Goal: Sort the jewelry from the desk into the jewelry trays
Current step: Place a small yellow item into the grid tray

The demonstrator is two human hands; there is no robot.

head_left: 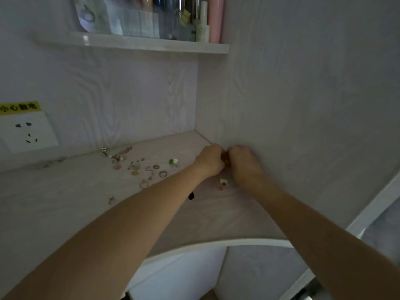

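From the head camera, the pale desk (pixel 65 202) ends in a curved white front edge below the forearms; a side wall (pixel 303 105) stands just right of the hands, with open desk surface to the left. The left hand (pixel 208 160) and right hand (pixel 243 164) meet in the far right corner, both curled round a small brownish piece (pixel 225 158). Gold-toned loose jewelry (pixel 134 166) lies scattered left of them, and a pale piece (pixel 223 182) lies just below the hands.

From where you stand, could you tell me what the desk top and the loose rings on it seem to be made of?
Desk top: pale wood-look laminate, matte, going by the printed grain. Loose rings: probably gold- or silver-toned metal, since they show thin, faintly glinting bands; the blur leaves plastic possible.
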